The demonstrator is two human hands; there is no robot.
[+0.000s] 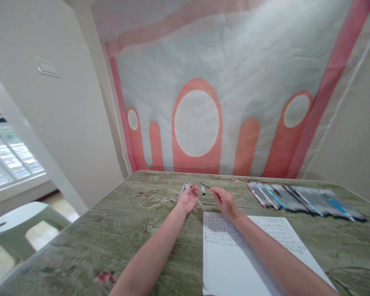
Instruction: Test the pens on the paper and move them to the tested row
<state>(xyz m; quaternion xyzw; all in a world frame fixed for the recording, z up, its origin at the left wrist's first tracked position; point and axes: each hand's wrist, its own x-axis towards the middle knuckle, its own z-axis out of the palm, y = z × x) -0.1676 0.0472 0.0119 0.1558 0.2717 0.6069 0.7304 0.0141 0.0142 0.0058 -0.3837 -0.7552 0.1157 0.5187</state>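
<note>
My left hand (187,200), palm turned up and fingers curled, grips a clear pen barrel (199,202) that sticks out toward the lower right. Part of the barrel is hidden by the fingers. Another pale, slim piece shows just behind this hand, too small to name. Between thumb and fingers, my right hand (225,202) pinches a thin dark rod (204,186), which looks like a pen refill and points left. A small pen part (203,190) with a black end lies on the table between the hands.
Below my right forearm lies a white sheet (225,263) with handwritten lines across its upper part. A long row of pens (305,199) stretches along the table's right side. The wood-patterned table (142,234) meets a printed wall hanging; a white stool (21,220) stands left.
</note>
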